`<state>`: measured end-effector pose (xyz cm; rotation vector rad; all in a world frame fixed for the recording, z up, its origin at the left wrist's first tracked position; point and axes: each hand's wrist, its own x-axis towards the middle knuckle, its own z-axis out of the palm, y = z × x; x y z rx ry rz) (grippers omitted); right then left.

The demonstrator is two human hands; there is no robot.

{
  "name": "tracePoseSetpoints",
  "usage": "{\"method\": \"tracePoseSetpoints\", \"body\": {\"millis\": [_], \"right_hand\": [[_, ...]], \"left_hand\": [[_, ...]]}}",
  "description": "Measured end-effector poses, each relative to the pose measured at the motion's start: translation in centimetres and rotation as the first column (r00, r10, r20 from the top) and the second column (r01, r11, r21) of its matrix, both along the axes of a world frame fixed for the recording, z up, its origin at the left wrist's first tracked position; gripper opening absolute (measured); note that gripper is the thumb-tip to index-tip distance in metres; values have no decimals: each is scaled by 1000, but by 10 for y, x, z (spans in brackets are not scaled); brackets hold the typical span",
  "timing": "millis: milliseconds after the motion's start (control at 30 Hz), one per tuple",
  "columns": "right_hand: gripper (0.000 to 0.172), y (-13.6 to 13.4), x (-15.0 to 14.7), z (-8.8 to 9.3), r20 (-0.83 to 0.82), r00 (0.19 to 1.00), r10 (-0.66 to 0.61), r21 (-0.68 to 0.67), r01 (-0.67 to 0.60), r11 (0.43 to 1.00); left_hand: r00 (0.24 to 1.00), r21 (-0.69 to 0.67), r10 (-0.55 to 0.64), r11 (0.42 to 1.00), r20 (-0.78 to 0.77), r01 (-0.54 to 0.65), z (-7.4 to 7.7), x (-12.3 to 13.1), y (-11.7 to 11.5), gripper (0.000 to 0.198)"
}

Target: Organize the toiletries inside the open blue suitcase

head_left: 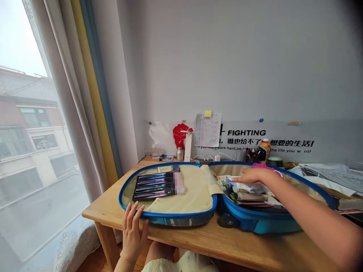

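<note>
A blue-rimmed suitcase [169,218] lies opened out flat on the desk. My left hand [133,228] is at the near left edge of its left half, fingers stretched out and apart, holding nothing. In that half, a dark flat case with several slim, shiny brush-like pieces [154,185] lies beside a blurred pinkish item [178,181]. My right hand [253,175] reaches into the right half, index finger extended over a white-and-blue packet [233,185]; its other fingers are partly hidden. Below that hand lies a pale tube [252,197] among several small packs.
The wooden desk [187,238] ends close to my lap. Behind the suitcase stand a small metal bottle [179,154], an upright white device [188,146], a white charger [217,158] and an orange-labelled bottle [264,150]. Papers [337,177] lie at the right; a curtain [82,94] hangs left.
</note>
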<state>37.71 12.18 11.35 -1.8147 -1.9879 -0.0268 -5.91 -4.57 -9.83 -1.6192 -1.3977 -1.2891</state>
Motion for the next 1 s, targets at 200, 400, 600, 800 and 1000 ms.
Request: {"method": "tracePoseSetpoints", "body": {"millis": [200, 400, 600, 800, 1000], "right_hand": [[47, 8, 10, -14, 152, 986, -68, -374, 121, 920], [28, -4, -2, 6, 258, 959, -116, -379, 211, 901], [55, -29, -55, 43, 159, 987, 19, -151, 5, 988], [48, -54, -193, 3, 2, 848, 531, -137, -526, 840], [48, -70, -292, -45, -74, 696, 714, -224, -709, 668]], "left_hand": [[1000, -25, -1, 1000, -1, 1, 1, 1, -5, 57], [1000, -42, 5, 999, 12, -5, -3, 2, -7, 62], [999, -49, 19, 999, 32, -18, -7, 3, -6, 61], [1000, -38, 18, 999, 9, -18, -7, 1, -6, 60], [1000, -18, 8, 1000, -8, -8, -7, 1, -6, 58]]}}
